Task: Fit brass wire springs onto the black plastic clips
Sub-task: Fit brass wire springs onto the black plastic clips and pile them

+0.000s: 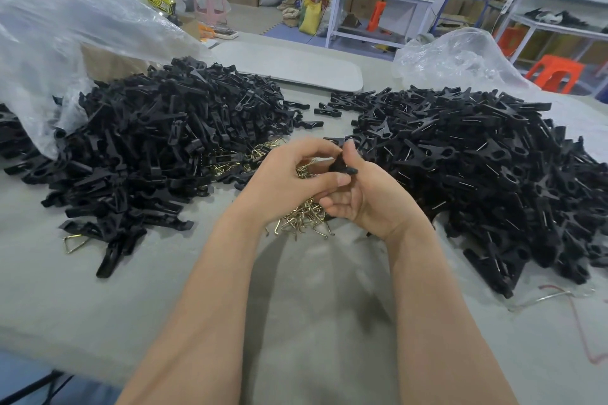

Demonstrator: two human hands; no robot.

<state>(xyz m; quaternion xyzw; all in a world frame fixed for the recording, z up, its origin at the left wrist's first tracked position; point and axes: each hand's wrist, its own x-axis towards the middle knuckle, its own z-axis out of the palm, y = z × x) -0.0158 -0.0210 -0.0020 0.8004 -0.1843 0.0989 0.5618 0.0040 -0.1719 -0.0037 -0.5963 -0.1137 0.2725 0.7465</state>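
Held just over the brass springs on the desk: one black clip, pinched by left hand, gripped by right hand. Probably best: steady clip, seat spring legs squarely, press evenly.

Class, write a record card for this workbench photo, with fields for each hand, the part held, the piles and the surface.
Left hand: pinches the black clip
Right hand: grips the same clip
Brass springs: loose heap on the table beneath both hands
Left pile: black clip parts, its far left edge under a clear bag
Right pile: black clips
Surface: grey table
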